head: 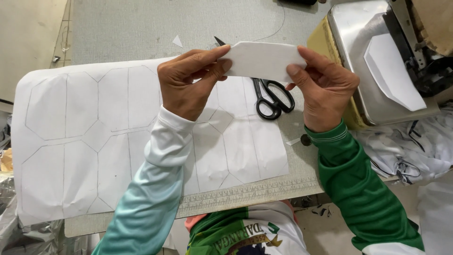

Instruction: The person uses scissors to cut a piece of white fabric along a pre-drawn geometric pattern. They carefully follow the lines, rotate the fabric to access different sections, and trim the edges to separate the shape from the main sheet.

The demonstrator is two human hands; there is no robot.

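Observation:
Both my hands hold a small white cut-out piece of fabric or paper up above the table. My left hand pinches its left end and my right hand pinches its right end. Beneath them lies a large white sheet marked with pencilled octagon outlines. Black-handled scissors lie on the table just under the held piece, partly hidden by it.
A metal sewing machine bed stands at the right with a white cut piece on it. A ruler strip runs along the table's front edge. White garments with dark trim pile at the right. Small scraps lie on the grey table.

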